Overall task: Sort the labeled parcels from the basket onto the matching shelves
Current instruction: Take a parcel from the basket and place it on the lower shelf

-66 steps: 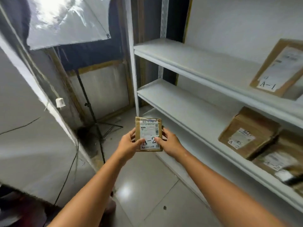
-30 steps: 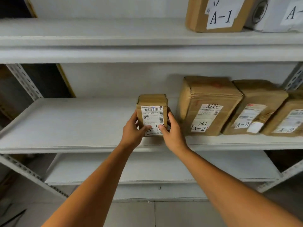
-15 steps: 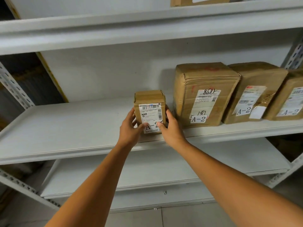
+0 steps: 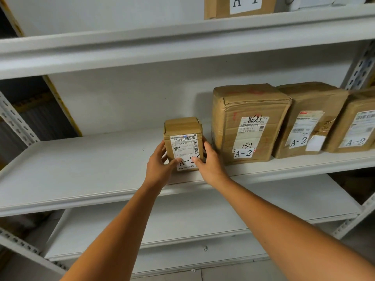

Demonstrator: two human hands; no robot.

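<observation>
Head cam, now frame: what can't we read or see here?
Head view only.
- small parcel: A-2 mark partly covered by thumbs of left hand and right hand.
- top-shelf parcel: cut off by the top edge, label half gone.
- rightmost parcel: cut off by the right edge.
- shipping labels: fine print too small.
- basket: out of frame.

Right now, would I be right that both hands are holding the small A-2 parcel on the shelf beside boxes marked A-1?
Not quite: the neighbouring boxes are marked A-2, not A-1. The head view shows the left hand and right hand holding the small parcel on the middle shelf beside them; the A-1 box stands on the shelf above.
</observation>
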